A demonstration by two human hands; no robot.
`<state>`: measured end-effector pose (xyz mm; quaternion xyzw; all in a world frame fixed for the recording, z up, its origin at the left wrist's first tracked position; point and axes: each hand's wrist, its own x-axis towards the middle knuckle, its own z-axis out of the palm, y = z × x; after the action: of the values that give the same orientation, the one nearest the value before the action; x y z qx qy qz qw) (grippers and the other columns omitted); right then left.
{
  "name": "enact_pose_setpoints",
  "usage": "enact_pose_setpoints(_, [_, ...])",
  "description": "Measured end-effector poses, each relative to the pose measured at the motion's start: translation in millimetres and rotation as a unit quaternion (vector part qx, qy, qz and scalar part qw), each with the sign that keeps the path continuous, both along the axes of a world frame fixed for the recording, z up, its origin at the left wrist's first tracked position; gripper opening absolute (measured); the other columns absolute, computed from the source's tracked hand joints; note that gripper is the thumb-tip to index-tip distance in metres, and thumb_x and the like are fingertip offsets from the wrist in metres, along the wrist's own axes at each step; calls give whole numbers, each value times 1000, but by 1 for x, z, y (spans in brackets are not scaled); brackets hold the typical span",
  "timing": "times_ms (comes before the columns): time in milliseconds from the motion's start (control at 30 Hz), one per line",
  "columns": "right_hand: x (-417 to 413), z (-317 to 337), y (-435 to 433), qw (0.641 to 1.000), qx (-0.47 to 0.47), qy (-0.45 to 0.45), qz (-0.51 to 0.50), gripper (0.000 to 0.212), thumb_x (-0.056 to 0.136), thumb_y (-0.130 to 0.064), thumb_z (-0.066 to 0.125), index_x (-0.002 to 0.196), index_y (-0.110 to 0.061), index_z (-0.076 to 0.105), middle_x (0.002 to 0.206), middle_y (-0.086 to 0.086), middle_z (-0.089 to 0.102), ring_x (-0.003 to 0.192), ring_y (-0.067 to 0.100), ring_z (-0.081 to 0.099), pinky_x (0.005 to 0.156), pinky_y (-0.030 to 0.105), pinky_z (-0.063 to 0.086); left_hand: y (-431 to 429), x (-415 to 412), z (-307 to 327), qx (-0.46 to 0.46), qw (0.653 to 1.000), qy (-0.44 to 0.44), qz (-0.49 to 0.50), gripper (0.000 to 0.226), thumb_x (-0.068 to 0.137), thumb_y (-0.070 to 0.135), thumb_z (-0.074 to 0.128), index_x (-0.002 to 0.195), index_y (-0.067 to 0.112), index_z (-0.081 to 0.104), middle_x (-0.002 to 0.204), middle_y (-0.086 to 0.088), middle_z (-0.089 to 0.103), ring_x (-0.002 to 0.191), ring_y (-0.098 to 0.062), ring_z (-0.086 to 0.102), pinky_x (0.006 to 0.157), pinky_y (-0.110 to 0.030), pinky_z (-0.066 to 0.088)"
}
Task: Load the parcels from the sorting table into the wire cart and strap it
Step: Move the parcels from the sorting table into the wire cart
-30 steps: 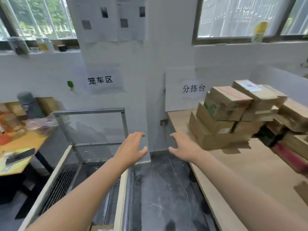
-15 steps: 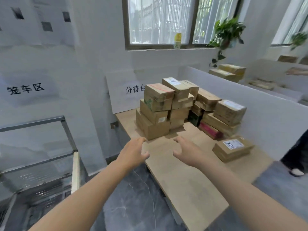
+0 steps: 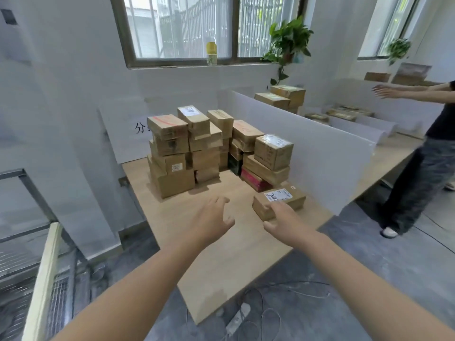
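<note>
Head view. A white divider panel [image 3: 307, 148] backs the light wooden sorting table [image 3: 221, 257]. The metal wire cart [image 3: 46, 279] sits lower left. Stacked brown cardboard parcels [image 3: 172, 148] stand at the rear, and a flat brown white-labelled parcel [image 3: 285, 199] lies apart. The left hand [image 3: 211, 217] is spread and empty. The right hand [image 3: 283, 217] has loose fingers at the flat parcel's near end, possibly touching. Since 0.5 s ago both hands have moved farther over the table.

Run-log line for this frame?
phase: reach | left hand: open, over light wooden table | right hand: open, at flat brown cardboard parcel
</note>
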<state>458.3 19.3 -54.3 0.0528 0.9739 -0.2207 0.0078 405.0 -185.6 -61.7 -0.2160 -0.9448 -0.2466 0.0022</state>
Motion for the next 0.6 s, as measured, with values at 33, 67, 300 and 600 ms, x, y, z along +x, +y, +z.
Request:
enact_pose_setpoints(33, [6,-4,15,1000,-11,-5,-4,54,89,-32,59,139,-17,43,139,1,45,129,21,43,103,36,42,15,4,-1,-2,1000,-4,0,52,95,32,57,142,17,42,144,-1,46,134,-19,40,109,-33,36])
enact_pose_setpoints(67, [12,-7,29,1000,-13,-9,-6,56,90,-31,59,141,-17,41,139,0,44,130,20,41,104,35,41,29,8,-2,-8,1000,-7,-4,52,95,31,57,142,17,42,144,0,46,134,-18,40,109,-34,37])
enact_pose_setpoints(300, [4,-11,109,999,-24,9,-22,58,94,-29,57,146,-16,36,148,-1,37,137,17,36,107,29,34,102,-11,-5,-36,999,-13,-17,53,94,31,56,143,16,42,144,0,46,134,-18,39,109,-33,36])
enact_pose_setpoints(600, [-78,-36,170,999,-35,5,-41,60,92,-33,57,147,-19,37,147,-6,39,131,14,42,104,28,39,182,-108,-30,-69,996,-11,-63,47,94,30,56,138,16,46,137,-2,51,127,-19,46,105,-33,40])
